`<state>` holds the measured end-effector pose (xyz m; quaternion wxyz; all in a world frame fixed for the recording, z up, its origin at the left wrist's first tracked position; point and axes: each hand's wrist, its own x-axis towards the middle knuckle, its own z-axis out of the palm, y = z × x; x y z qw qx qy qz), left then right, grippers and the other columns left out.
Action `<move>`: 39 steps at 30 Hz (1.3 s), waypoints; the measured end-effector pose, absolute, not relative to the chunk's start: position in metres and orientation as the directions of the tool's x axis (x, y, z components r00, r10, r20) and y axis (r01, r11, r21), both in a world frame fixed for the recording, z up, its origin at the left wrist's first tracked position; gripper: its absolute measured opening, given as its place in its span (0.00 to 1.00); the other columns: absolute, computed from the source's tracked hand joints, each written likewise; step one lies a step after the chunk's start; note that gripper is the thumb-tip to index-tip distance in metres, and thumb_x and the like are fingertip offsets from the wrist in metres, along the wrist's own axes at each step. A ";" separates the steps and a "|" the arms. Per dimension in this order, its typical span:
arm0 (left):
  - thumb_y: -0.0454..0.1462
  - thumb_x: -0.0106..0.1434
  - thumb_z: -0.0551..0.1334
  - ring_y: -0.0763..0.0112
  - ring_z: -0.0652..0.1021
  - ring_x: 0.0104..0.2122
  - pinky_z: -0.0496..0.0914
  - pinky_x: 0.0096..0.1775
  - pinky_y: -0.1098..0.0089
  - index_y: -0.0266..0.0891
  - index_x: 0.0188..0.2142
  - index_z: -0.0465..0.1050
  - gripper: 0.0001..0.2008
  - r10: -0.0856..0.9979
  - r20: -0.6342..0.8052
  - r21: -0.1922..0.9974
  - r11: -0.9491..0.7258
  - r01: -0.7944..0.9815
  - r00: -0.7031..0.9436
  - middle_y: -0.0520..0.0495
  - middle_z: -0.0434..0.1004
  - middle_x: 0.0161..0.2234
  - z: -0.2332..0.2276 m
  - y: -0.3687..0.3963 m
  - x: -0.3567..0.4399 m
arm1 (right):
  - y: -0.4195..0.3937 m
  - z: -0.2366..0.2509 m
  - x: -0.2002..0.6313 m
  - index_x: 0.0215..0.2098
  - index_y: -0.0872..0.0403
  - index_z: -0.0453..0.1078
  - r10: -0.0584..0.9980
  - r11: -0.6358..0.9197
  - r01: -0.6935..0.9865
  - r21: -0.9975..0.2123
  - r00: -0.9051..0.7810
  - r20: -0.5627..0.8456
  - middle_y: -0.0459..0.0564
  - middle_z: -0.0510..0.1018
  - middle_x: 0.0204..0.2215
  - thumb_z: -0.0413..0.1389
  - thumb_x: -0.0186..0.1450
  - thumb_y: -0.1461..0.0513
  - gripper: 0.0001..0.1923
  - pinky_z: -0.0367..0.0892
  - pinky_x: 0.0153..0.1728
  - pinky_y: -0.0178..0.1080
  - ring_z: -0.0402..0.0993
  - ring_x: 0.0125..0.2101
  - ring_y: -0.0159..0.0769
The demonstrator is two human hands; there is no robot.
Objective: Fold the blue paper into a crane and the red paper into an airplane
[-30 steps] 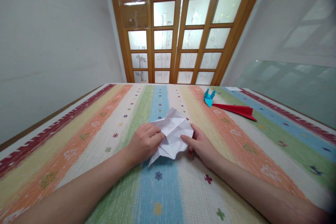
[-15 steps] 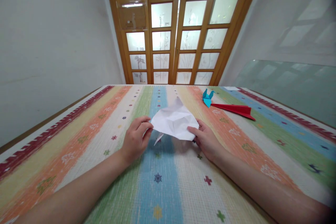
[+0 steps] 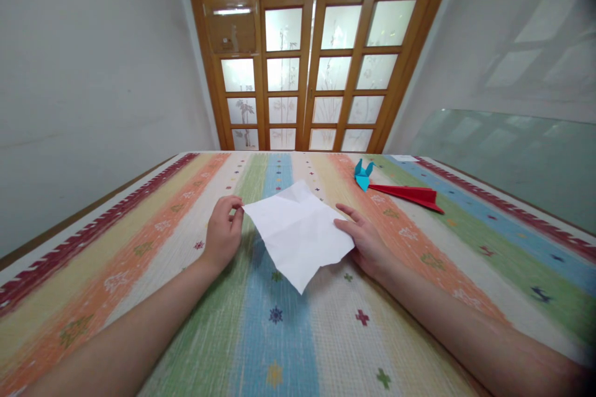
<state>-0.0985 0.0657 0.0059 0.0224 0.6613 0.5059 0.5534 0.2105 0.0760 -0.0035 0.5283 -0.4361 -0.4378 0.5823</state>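
Observation:
A creased sheet of white paper [image 3: 300, 229] is spread between my two hands, one corner pointing toward me and another away. My left hand [image 3: 224, 229] pinches its left corner between thumb and fingers. At the right corner, my right hand [image 3: 365, 239] holds the sheet with the thumb on top and some fingers hidden beneath; its index finger is stretched out. Fold lines cross the sheet, and its near right edge looks uneven.
A blue origami figure [image 3: 363, 175] with two upright points stands at the back right. Beside it lies a red paper plane [image 3: 410, 194]. A striped tablecloth [image 3: 279, 347] covers the table, and wooden doors [image 3: 307, 74] stand beyond its far edge.
The paper has gone from partly folded to spread out, with its near corner now toward me. My left hand has moved left, pulling its corner outward.

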 end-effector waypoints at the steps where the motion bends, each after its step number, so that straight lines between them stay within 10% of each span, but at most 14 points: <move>1: 0.35 0.67 0.55 0.64 0.74 0.43 0.72 0.36 0.68 0.40 0.42 0.69 0.06 0.707 0.690 0.618 -0.466 0.634 -0.154 0.44 0.72 0.43 0.004 0.069 -0.101 | 0.076 -0.004 0.211 0.60 0.48 0.57 0.996 -0.060 -0.221 -0.973 -0.072 -0.045 0.49 0.80 0.34 0.63 0.59 0.59 0.34 0.70 0.26 0.36 0.76 0.27 0.37; 7: 0.36 0.63 0.56 0.61 0.75 0.41 0.72 0.41 0.61 0.40 0.38 0.72 0.07 0.791 0.589 0.664 -0.355 0.658 -0.167 0.44 0.74 0.39 -0.013 0.090 -0.118 | 0.074 -0.005 0.215 0.55 0.50 0.64 0.982 0.133 0.167 -0.977 -0.152 0.108 0.47 0.79 0.30 0.59 0.61 0.55 0.24 0.66 0.26 0.37 0.74 0.26 0.38; 14: 0.27 0.56 0.53 0.53 0.70 0.54 0.61 0.56 0.46 0.42 0.36 0.72 0.14 0.680 0.720 0.459 -0.320 0.829 -0.137 0.42 0.72 0.50 -0.005 0.082 -0.116 | 0.067 -0.005 0.216 0.53 0.48 0.70 0.912 0.406 0.739 -0.537 -0.292 0.288 0.47 0.77 0.28 0.53 0.66 0.54 0.18 0.60 0.31 0.39 0.72 0.29 0.40; 19: 0.27 0.59 0.56 0.58 0.73 0.50 0.63 0.56 0.52 0.41 0.39 0.73 0.12 0.610 0.665 0.085 -0.634 0.768 0.430 0.44 0.75 0.47 0.017 0.042 -0.077 | 0.065 -0.006 0.212 0.48 0.49 0.73 0.877 0.473 0.759 -0.448 -0.358 0.321 0.52 0.79 0.37 0.52 0.67 0.53 0.16 0.64 0.38 0.42 0.74 0.37 0.44; 23: 0.33 0.64 0.57 0.60 0.75 0.44 0.69 0.48 0.59 0.40 0.42 0.74 0.08 0.658 0.420 0.060 -0.708 0.704 0.625 0.42 0.77 0.42 0.016 0.026 -0.055 | 0.066 -0.008 0.210 0.43 0.50 0.76 0.816 0.558 0.743 -0.368 -0.413 0.404 0.54 0.77 0.42 0.55 0.66 0.55 0.12 0.63 0.47 0.46 0.70 0.46 0.46; 32: 0.42 0.72 0.48 0.63 0.76 0.46 0.67 0.49 0.64 0.40 0.45 0.74 0.17 0.896 0.361 0.367 -0.392 0.844 0.259 0.45 0.78 0.45 0.012 0.048 -0.080 | 0.078 -0.021 0.216 0.47 0.50 0.73 0.820 0.566 0.694 -0.445 -0.417 0.392 0.53 0.77 0.47 0.56 0.63 0.60 0.14 0.62 0.52 0.49 0.70 0.49 0.46; 39: 0.51 0.69 0.48 0.56 0.79 0.42 0.67 0.40 0.63 0.43 0.57 0.67 0.24 0.989 0.142 0.330 -0.086 0.940 0.041 0.41 0.80 0.43 0.006 0.060 -0.090 | 0.079 -0.021 0.217 0.49 0.50 0.73 0.818 0.572 0.676 -0.464 -0.429 0.384 0.53 0.77 0.48 0.55 0.60 0.65 0.18 0.61 0.54 0.49 0.70 0.51 0.45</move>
